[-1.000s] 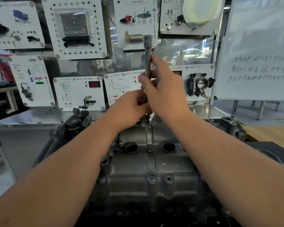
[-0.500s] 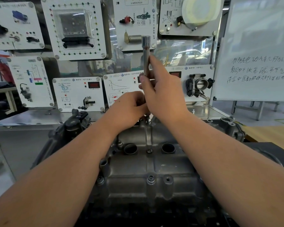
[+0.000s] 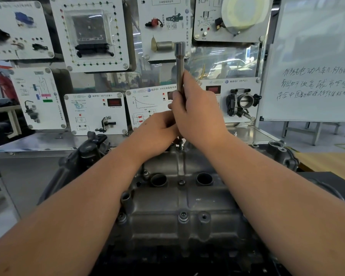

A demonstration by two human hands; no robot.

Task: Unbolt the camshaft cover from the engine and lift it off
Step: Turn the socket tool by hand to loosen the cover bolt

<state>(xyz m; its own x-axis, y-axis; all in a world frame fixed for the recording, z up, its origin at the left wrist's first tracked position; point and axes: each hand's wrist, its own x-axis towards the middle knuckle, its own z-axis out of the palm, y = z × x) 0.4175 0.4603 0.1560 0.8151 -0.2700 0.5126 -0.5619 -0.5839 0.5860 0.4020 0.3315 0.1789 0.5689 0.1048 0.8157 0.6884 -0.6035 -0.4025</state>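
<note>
Hands barely shifted over the last second: my left hand (image 3: 157, 128) stays curled low on the socket wrench (image 3: 180, 66), my right hand (image 3: 195, 110) grips its upright shaft. Camshaft cover (image 3: 179, 206) remains seated on the engine; far bolt (image 3: 180, 143) looks raised.

The lower end of the socket wrench (image 3: 180, 64) is hidden behind the right hand (image 3: 197, 116), so its seat on the bolt cannot be told. The left hand (image 3: 155, 132) has its fingertips covered by the right hand. Below both hands, the near end of the camshaft cover (image 3: 179, 206) sinks into shadow. Right of the hands, the whiteboard (image 3: 315, 56) is cut off by the edge.
</note>
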